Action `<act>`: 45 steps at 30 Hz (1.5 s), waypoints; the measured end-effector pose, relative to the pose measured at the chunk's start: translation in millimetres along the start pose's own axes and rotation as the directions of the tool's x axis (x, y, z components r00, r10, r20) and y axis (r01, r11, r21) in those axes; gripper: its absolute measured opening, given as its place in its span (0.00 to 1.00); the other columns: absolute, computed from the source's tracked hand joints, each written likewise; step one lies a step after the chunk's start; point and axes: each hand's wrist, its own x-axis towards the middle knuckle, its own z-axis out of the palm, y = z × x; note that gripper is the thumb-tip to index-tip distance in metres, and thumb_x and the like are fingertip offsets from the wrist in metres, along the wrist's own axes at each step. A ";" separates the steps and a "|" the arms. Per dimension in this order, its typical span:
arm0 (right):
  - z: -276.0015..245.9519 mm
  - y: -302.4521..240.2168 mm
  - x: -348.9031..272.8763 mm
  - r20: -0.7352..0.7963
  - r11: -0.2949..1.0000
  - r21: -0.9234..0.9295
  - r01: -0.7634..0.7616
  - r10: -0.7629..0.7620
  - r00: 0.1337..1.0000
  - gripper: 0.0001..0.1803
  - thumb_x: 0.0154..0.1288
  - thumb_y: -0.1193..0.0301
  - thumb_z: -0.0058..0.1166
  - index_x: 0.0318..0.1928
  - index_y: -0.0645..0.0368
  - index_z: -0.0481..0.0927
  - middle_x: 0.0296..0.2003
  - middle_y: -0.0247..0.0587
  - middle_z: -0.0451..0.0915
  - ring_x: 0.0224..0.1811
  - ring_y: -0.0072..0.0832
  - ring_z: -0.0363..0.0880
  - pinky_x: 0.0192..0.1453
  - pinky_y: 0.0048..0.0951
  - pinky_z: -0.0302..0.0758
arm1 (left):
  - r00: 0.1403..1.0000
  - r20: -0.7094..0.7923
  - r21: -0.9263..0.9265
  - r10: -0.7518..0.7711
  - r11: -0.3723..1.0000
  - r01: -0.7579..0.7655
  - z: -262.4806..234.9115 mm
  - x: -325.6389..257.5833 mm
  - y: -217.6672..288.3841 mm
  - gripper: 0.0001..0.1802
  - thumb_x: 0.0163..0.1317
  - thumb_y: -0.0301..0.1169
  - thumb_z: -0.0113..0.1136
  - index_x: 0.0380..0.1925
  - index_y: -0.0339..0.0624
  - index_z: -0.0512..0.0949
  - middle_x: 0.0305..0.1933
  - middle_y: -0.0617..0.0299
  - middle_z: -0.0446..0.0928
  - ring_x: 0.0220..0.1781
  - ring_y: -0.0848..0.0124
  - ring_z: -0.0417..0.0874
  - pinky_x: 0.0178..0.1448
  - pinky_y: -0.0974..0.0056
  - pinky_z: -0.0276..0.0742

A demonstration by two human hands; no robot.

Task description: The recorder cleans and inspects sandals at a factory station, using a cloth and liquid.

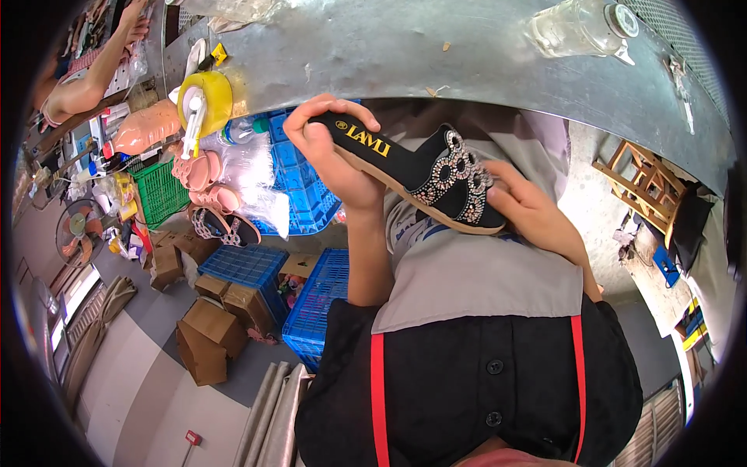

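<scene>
Below the metal desk (436, 54), both hands hold a black sandal (420, 171).
Left hand (331, 152) fingers clasp its heel; right hand (529, 206) seems to grip the jewelled toe; blue crates (299, 175) lie left.

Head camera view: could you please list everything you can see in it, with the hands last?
Sandal: one, black with a beaded strap, held over the lap.
Metal table: one, grey, across the top.
Clear bottle: one, lying on the table, upper right.
Tape dispenser: one, yellow, table's left end.
Bagged sandals: several, pink, left of the held sandal.
Crates: several blue, one green, on the floor at left.
Cardboard boxes: several, brown, lower left floor.
Fan: one, far left.
Wooden stool: one, right.
Another person's arm: one, upper left.
Left hand: grips the sandal's heel end.
Right hand: supports the toe end.
</scene>
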 end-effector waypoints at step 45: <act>-2.7 -56.5 23.9 -0.038 0.687 -0.482 0.544 -0.636 0.771 0.16 0.57 0.90 0.61 0.46 0.66 0.82 0.41 0.51 0.86 0.39 0.36 0.88 0.43 0.29 0.83 | 0.919 0.390 0.467 0.057 0.848 -0.250 69.4 -2.9 12.9 0.26 0.82 0.45 0.36 0.35 0.38 0.76 0.31 0.66 0.70 0.30 0.76 0.65 0.37 0.69 0.61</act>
